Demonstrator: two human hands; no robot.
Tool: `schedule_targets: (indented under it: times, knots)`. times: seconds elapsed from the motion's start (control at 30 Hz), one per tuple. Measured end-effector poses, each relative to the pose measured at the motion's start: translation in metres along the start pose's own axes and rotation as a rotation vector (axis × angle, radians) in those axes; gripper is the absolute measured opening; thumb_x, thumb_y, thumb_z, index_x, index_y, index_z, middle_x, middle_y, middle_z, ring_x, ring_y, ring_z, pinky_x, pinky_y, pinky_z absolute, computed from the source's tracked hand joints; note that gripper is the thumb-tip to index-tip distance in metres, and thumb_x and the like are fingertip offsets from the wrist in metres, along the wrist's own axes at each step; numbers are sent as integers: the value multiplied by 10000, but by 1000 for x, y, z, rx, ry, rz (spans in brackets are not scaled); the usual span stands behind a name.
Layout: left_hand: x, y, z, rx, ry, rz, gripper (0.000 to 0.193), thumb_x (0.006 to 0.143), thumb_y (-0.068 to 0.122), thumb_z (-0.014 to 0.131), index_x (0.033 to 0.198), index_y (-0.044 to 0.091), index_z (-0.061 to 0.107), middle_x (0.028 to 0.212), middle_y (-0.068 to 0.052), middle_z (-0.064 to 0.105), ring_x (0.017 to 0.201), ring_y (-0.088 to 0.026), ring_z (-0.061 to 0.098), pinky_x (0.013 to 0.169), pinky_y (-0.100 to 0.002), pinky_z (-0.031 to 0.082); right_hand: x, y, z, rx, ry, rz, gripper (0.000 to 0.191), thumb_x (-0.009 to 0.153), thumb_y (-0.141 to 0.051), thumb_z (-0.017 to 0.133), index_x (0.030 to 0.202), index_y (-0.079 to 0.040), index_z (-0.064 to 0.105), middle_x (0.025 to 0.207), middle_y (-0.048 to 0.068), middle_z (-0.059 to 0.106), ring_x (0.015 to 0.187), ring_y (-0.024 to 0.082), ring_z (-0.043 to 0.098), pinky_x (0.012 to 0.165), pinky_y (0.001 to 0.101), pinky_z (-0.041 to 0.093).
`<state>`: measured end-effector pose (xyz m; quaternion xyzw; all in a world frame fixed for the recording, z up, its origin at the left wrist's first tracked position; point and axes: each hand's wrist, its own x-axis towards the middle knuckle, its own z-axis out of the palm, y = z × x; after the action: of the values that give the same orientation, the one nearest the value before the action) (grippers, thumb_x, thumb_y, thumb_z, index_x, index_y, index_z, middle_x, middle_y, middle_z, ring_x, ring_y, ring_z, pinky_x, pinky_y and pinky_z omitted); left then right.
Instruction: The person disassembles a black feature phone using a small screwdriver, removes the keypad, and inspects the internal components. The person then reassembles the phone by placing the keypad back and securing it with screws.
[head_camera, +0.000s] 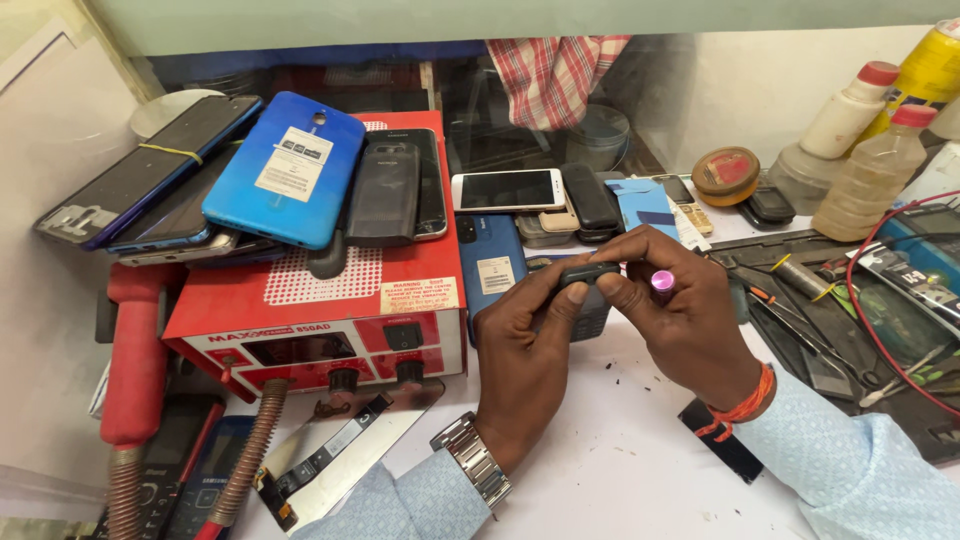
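My left hand (525, 350) and my right hand (685, 315) meet over the white table, both pinching a small dark phone (588, 272) held edge-on between thumbs and fingers. Tucked in my right hand is a tool with a pink round end (662, 280). A metal watch (472, 462) sits on my left wrist, an orange thread band (742, 405) on my right. Most of the small phone is hidden by my fingers.
A red box-shaped station (330, 320) at left carries a blue phone (285, 168) and several dark phones. More phones (505, 190) lie behind my hands. Bottles (870, 175) stand at far right above a dark mat with tools (830, 320). A phone frame (340, 445) lies near the front.
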<state>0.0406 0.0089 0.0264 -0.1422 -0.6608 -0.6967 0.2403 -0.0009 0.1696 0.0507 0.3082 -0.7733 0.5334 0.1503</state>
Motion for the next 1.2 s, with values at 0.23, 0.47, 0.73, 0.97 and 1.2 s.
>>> schedule_targets:
  times: [0.23, 0.47, 0.73, 0.97, 1.2]
  knots:
    - [2, -7, 1, -112, 11, -91, 324, 1032, 236, 623, 1262, 24, 707, 1044, -60, 765, 936, -81, 678, 795, -235, 561, 5, -3, 1, -97, 29, 113, 250, 957, -189, 690, 1159, -45, 713, 870, -37, 687, 649, 11, 487, 552, 187, 421]
    - [9, -22, 1, -266, 112, -273, 377, 1021, 274, 594, 1287, 14, 658, 1113, -80, 749, 998, -104, 693, 848, -240, 557, 7, 14, 1, -185, -26, 271, 263, 922, -231, 751, 1112, -50, 752, 693, -42, 542, 604, 38, 383, 514, 226, 322]
    - [16, -26, 0, -440, 125, -290, 309, 1064, 259, 450, 1318, 84, 448, 1410, -153, 585, 1342, -179, 568, 1138, -324, 462, 9, 17, 1, -319, -72, 267, 294, 826, -245, 849, 1043, -61, 778, 632, 5, 551, 566, 67, 406, 494, 264, 354]
    - [6, -4, 0, 174, 45, 99, 435, 922, 37, 674, 1340, 46, 553, 1503, -152, 480, 1409, -267, 464, 1158, -388, 386, 9, -5, -5, -677, 31, -246, 321, 741, -115, 834, 1056, -111, 772, 987, 42, 748, 702, 185, 722, 592, 301, 551]
    - [9, -6, 1, 60, 73, -5, 221, 986, 36, 624, 1207, 50, 636, 1316, -86, 620, 1184, -172, 668, 926, -265, 611, 11, -11, -12, -556, 117, -304, 351, 772, -155, 890, 1076, -81, 732, 1071, 35, 726, 731, 144, 673, 608, 260, 531]
